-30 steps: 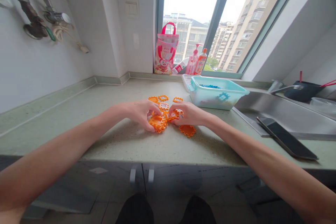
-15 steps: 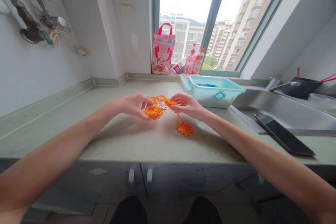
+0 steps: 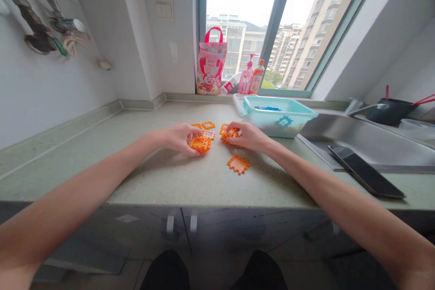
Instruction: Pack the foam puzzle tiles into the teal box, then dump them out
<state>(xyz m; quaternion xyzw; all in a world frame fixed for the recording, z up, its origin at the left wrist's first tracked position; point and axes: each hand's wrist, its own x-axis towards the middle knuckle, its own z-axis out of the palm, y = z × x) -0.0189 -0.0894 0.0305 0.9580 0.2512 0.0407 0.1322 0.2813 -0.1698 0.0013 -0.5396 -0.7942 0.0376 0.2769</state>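
Left hand (image 3: 180, 137) curls round a stack of orange notched tiles (image 3: 200, 145), thumb at the near side; the stack sits at its fingertips, to its right. Right hand (image 3: 249, 136) holds an orange tile cluster (image 3: 229, 134) at its left, between thumb and fingers; count unclear. Single orange tile (image 3: 238, 164) lies flat on the table (image 3: 170, 181), nearer the body than the right hand. Window-patterned tile (image 3: 208, 135) lies just beyond the stack.

nothing legible; print on the pink bag (image 3: 211, 68) is blurred.
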